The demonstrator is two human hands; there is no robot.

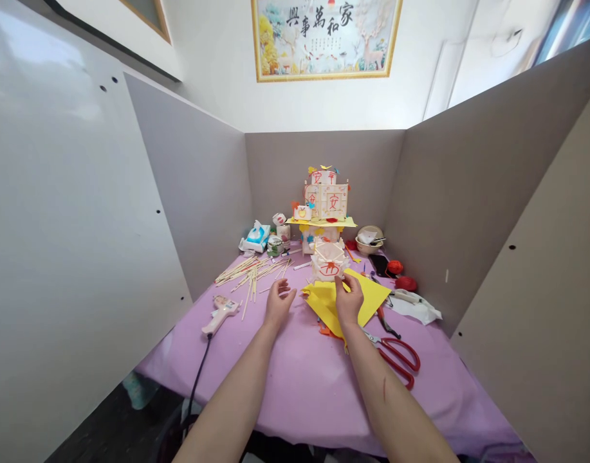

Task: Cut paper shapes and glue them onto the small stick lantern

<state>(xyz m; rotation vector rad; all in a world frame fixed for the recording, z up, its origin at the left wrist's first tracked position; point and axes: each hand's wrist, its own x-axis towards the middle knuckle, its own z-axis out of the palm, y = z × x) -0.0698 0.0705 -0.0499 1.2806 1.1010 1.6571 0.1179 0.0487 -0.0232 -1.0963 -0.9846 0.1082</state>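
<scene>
Two forearms, mine, reach in over one counter spread with a purple cloth that drapes over its near edge. One pair of red-handled scissors lies right, beside my forearm, which hides part of it. One pale glue gun lies left, its dark cable running off the front edge. Fingers of my left hand: loosely curled, well parted, nothing in them. Fingers of my right hand: thumb and forefinger drawn close together at the lower right corner of one small stick-and-paper lantern; cannot tell if they grip it. The lantern stands mid-counter, red marking on its near panel. Yellow paper lies under and around the right hand, which covers part of it; sheet count unclear. Thin sticks, many, overlapping, not countable, lie to the left. To the right, two red yarn balls beside one black phone. Behind the lantern, which blocks part of its base, one tiered paper structure; left of that, one wipes pack; right, one bowl. Grey partitions close three sides. Beyond: white wall, one gold-framed picture.
</scene>
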